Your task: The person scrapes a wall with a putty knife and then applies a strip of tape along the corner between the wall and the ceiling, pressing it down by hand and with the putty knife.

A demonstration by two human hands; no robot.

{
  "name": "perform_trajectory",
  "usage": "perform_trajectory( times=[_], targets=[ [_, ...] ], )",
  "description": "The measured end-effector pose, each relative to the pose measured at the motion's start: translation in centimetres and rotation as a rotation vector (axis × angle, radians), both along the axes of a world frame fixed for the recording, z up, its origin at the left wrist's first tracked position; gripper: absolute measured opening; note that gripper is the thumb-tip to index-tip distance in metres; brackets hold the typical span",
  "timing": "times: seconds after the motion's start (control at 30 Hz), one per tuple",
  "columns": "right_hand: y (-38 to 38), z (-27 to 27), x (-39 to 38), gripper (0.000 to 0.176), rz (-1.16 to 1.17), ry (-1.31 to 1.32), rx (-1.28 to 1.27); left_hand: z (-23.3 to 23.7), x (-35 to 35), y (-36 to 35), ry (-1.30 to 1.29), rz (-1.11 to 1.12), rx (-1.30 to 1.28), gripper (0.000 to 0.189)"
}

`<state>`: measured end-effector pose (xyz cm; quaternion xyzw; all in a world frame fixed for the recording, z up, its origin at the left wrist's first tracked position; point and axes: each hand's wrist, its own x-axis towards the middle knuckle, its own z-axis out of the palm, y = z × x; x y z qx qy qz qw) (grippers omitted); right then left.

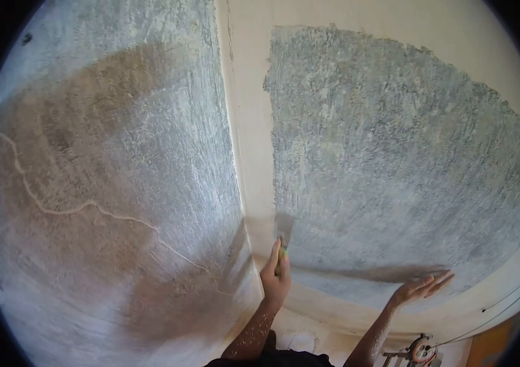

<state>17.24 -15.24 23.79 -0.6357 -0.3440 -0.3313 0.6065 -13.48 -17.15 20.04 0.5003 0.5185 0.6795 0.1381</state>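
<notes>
On the far left, a blotchy grey-blue wall [125, 147] carries a pale, wandering crack line [91, 203], with broad shadows across its lower part. If that line marks loose material, a knock there could break pieces away.

Next comes the corner, where a cream strip [250, 153] runs down between the two grey areas. Near its lower end, the left hand [276, 278] is closed around the handle of a scraper [284, 227], thumb along it. The blade points up, at the border between the cream strip and the grey patch [388, 140] to the right. Pressing too hard or tilting the blade onto one corner could gouge the surface or leave a ragged edge; a slack grip could let it skid into the corner.

Farther right, the right hand [422, 289] is empty and open, fingers stretched out near the patch's lower edge; whether it touches the wall I cannot tell. If it does, it could smear the surface or slip. Below it, at the bottom, is what looks like a fan [422, 350]; falling flakes could land on it.
</notes>
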Motion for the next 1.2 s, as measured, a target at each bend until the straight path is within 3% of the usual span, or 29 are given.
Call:
perform_trajectory(
  times=[0.1, 0.2, 0.27, 0.37, 0.5, 0.63, 0.77, 0.83, 0.93, 1.03, 1.07, 1.2],
  targets=[
    [0.4, -0.3, -3.6, 0.053, 0.193, -0.005, 0.033, 4.7, -2.4, 1.0, 0.059, -0.008, 0.05, 0.039],
    [0.7, -1.4, -5.7, 0.056, 0.17, -0.044, -0.08, 4.7, -3.6, 2.4, 0.078, -0.024, 0.137, 0.04],
    [1.0, -2.9, -5.9, 0.06, 0.237, -0.065, -0.13, 1.9, -3.6, 1.5, -0.015, -0.085, 0.025, 0.04],
    [1.3, -3.7, -6.4, 0.065, 0.236, -0.083, -0.238, -6.6, -1.9, 0.2, -0.022, -0.03, 0.006, 0.042],
    [2.1, -4.4, -6.2, 0.073, 0.129, -0.158, -0.298, -8.2, -0.4, -0.6, -0.085, -0.049, -0.017, 0.042],
    [1.9, -4.1, -6.3, 0.075, 0.143, -0.188, -0.312, -3.9, -1.9, 0.9, -0.352, -0.118, -0.074, 0.043],
    [1.9, -4.3, -6.1, 0.074, 0.149, -0.188, -0.322, -5.6, 0.4, -0.6, -0.274, -0.089, -0.234, 0.044],
    [1.9, -4.1, -6.6, 0.074, 0.159, -0.162, -0.32, -6.0, 0.9, -0.6, -0.156, -0.013, -0.075, 0.043],
    [2.0, -3.6, -7.3, 0.074, 0.172, -0.13, -0.326, -1.2, -1.3, -0.2, -0.135, 0.048, -0.071, 0.041],
    [1.6, -3.8, -7.3, 0.075, 0.168, -0.131, -0.333, -1.4, -0.8, -1.3, -0.195, -0.03, -0.204, 0.04],
    [1.8, -3.8, -7.2, 0.075, 0.163, -0.135, -0.325, -4.1, 0.2, -1.3, -0.067, 0.002, -0.056, 0.04],
    [2.0, -4.0, -6.8, 0.075, 0.14, -0.157, -0.322, -2.2, -1.0, -1.3, -0.183, -0.051, -0.097, 0.041]
  ],
)
